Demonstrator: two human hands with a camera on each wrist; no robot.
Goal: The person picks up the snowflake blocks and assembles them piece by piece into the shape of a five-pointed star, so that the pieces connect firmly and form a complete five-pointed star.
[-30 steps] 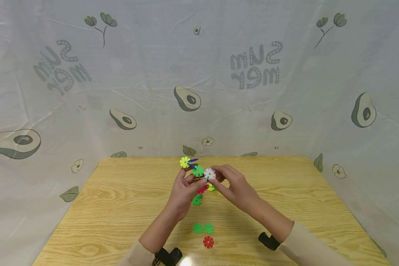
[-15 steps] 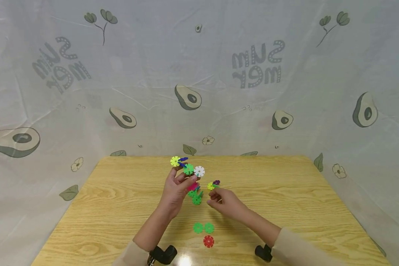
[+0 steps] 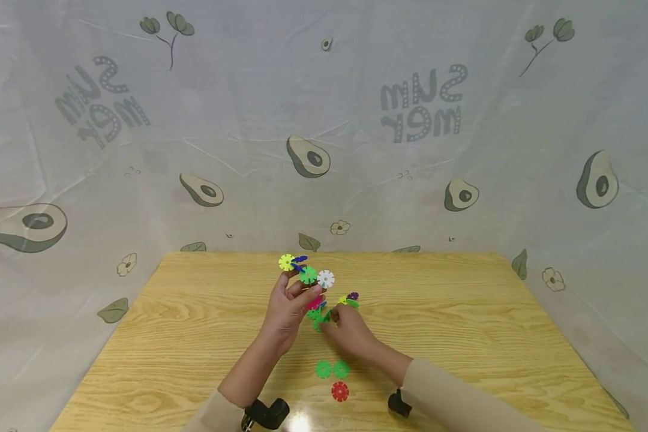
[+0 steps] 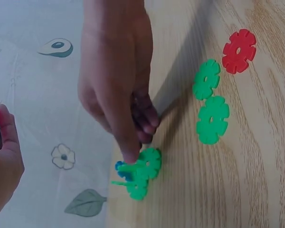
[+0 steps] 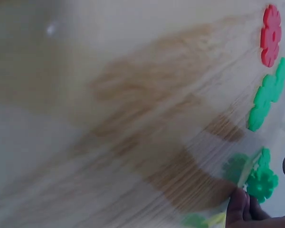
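My left hand holds up a chain of slotted plastic snowflake discs. A yellow disc, blue pieces, a green disc, a white disc and a pink piece show in it. Low over the table, my right hand has its fingers curled round a small cluster of joined green discs. A blue piece appears at that cluster. In the right wrist view fingertips touch the green discs' edge; whether the thumb presses them is unclear.
Behind the right hand lies another joined piece with yellow, green and purple discs. Nearer the front are two loose green discs and a red disc. A printed cloth hangs round the wooden table.
The right hand has left the white disc on the held chain and come down to the green cluster. The left hand has shifted left with the chain.
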